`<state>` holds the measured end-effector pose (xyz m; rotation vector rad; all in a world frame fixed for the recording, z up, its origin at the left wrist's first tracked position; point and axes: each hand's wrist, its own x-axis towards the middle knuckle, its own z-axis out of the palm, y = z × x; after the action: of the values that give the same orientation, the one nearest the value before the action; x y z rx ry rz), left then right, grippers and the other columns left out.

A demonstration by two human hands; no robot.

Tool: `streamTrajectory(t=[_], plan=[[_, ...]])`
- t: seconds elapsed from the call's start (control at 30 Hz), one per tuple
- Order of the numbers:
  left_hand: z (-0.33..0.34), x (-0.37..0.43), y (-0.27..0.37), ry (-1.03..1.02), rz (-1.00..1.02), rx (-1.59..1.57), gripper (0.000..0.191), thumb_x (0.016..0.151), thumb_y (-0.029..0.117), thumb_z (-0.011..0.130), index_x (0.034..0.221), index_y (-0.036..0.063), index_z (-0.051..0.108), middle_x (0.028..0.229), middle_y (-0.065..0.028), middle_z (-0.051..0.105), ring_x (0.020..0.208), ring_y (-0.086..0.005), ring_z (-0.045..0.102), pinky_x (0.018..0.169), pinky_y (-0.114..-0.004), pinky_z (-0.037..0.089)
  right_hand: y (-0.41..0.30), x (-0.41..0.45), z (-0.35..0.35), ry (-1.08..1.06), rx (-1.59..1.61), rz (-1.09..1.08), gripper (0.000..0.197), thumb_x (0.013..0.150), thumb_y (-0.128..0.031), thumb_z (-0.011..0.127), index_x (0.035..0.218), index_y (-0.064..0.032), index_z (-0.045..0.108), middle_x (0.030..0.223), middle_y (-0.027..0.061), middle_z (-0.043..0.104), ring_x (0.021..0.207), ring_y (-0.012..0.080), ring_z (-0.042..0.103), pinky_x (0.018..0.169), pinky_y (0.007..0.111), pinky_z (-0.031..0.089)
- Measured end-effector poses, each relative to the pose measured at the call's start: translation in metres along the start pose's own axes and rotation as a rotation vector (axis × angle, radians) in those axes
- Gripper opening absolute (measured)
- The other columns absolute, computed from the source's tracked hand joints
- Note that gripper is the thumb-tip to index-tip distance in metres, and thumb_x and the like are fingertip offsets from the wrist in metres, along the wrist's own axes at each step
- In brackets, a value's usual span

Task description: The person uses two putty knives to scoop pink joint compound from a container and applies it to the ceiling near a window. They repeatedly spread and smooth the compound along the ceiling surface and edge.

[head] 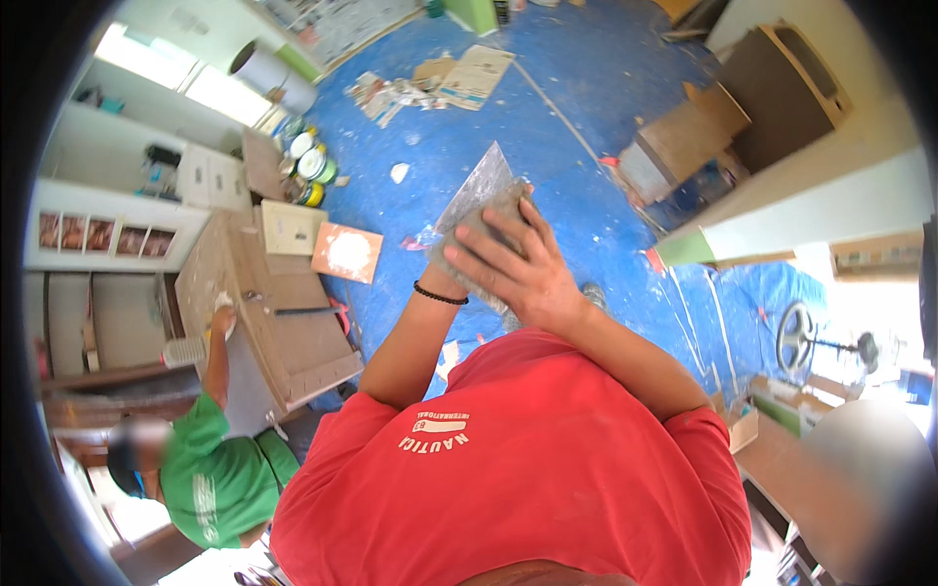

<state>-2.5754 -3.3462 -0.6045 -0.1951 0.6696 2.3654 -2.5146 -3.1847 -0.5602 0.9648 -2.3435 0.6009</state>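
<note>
A grey-brown cloth point(476, 275) is held between my two hands in front of my red shirt. From its far side sticks a flat, pointed metal scraper blade point(480, 182), dusty with whitish residue. My right hand point(516, 267) lies over the cloth, its fingers spread and pressing on top. Beneath the cloth, my left hand point(443, 272) is mostly hidden; the wrist wears a dark beaded bracelet point(440, 295). The cloth covers whatever handle the scraper has.
Blue plastic sheeting point(410, 157) covers the floor. Crumpled paper point(469, 77) lies ahead, paint buckets point(311, 165) at left. A co-worker in green point(220, 476) reaches over a wooden cabinet point(286, 315) near a white-smeared board point(346, 253). A pedestal fan point(795, 337) stands right.
</note>
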Motion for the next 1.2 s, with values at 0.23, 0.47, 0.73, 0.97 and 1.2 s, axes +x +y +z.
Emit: streamTrajectory(t=[0.23,0.47,0.73,0.97,1.2], plan=[[0.064,0.043,-0.055,0.118,-0.174,0.081,0.035,0.108,0.045,0.047,0.115,0.0142,0.062,0.078,0.0028,0.059,0.042,-0.0053,0.040,0.037,-0.020,0.033,0.032,-0.039,-0.057,0.246,-0.103,0.047,0.055,0.083,-0.010,0.066,0.137,-0.0173,0.066,0.140,0.0036,0.062,0.132,0.0276,0.054,0.112,0.046,0.044],[0.111,0.079,-0.115,0.041,-0.167,0.438,0.046,0.109,0.045,0.049,0.131,0.0057,0.058,0.079,0.0009,0.056,0.046,-0.0079,0.044,0.045,-0.020,0.035,0.126,-0.134,-0.139,0.872,0.739,1.125,0.033,0.104,-0.019,0.060,0.137,-0.0140,0.062,0.139,0.0100,0.060,0.120,0.0295,0.062,0.104,0.046,0.048],[0.223,0.093,-0.183,-0.272,1.028,1.211,0.026,0.099,0.029,0.068,0.110,0.0049,0.064,0.096,-0.0072,0.065,0.093,-0.0223,0.070,0.079,-0.039,0.057,0.206,-0.208,-0.165,0.978,2.519,0.702,0.052,0.105,-0.046,0.048,0.142,-0.0088,0.048,0.114,0.0123,0.059,0.076,0.0184,0.044,0.045,0.023,0.040],[0.242,0.133,-0.219,-1.118,1.276,1.757,0.037,0.086,0.014,0.074,0.122,0.0086,0.065,0.132,-0.0084,0.064,0.111,-0.0264,0.068,0.099,-0.044,0.051,0.197,-0.200,-0.142,0.750,2.009,0.680,0.060,0.107,-0.048,0.045,0.155,-0.0127,0.036,0.117,0.0109,0.059,0.078,0.0180,0.047,0.050,0.023,0.045],[0.226,0.235,-0.133,-0.753,1.220,1.597,0.034,0.087,0.010,0.077,0.120,0.0050,0.070,0.114,-0.0066,0.074,0.100,-0.0243,0.070,0.095,-0.036,0.050,0.151,-0.191,-0.161,0.902,1.592,1.322,0.048,0.108,-0.047,0.044,0.137,-0.0118,0.057,0.097,-0.0027,0.053,0.068,0.0070,0.041,0.051,0.022,0.030]])
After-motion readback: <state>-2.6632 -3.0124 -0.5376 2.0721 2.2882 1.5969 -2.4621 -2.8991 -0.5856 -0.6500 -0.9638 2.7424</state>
